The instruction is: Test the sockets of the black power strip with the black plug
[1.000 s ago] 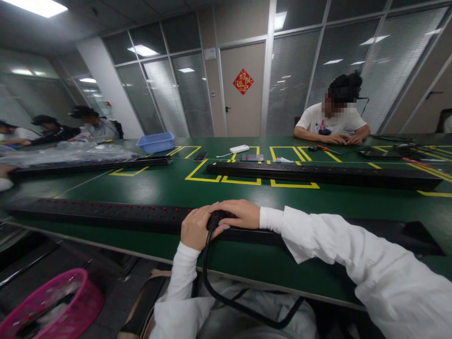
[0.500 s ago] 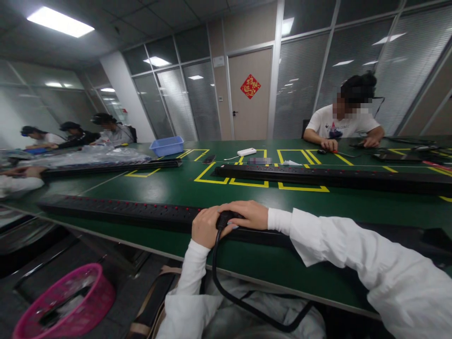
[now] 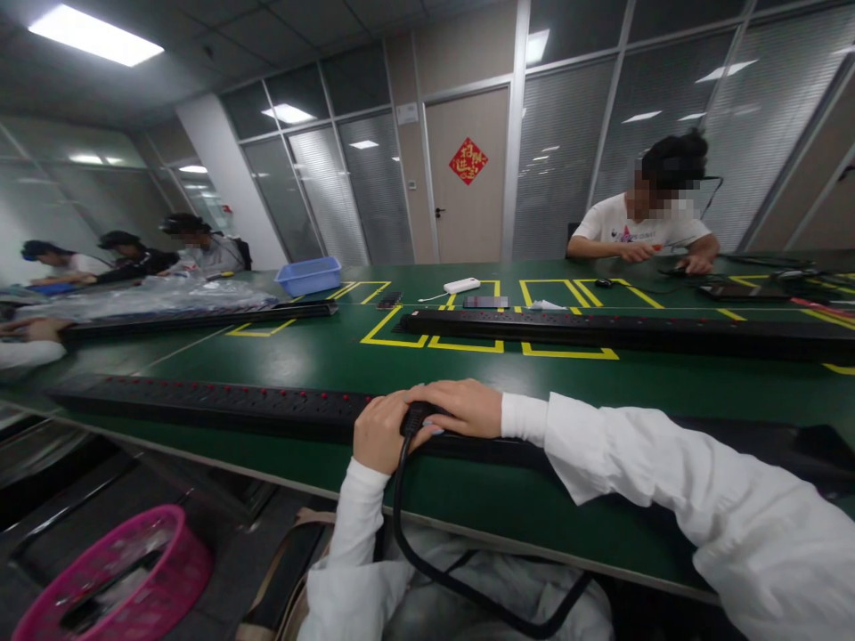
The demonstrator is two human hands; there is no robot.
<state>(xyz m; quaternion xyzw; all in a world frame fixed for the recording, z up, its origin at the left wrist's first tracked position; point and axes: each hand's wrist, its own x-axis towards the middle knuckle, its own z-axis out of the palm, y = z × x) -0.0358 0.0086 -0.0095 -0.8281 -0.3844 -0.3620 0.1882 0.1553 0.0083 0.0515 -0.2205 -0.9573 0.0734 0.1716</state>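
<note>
Both my hands are closed around a black power plug [image 3: 415, 417] at the middle of a long black power strip [image 3: 220, 405]. My left hand [image 3: 382, 432] wraps the plug from the left. From the right, my right hand [image 3: 464, 408] grips it, thumb below and fingers over the top. A thick black cable [image 3: 401, 507] hangs from the plug over the table edge and across my lap. Red dots line the strip's upper face. The plug's front end is hidden by my fingers, so I cannot tell how deep it sits in the strip.
Another long black power strip [image 3: 601, 329] lies farther back on the green table [image 3: 313, 356]. A blue basket [image 3: 308, 276], a white power bank [image 3: 462, 286] and a phone [image 3: 486, 303] are beyond. A co-worker [image 3: 645, 218] sits opposite. A pink basket [image 3: 160, 570] stands at lower left.
The view has shifted slightly, and my hands keep the same hold on the plug. The co-worker opposite has raised one hand from the table.
</note>
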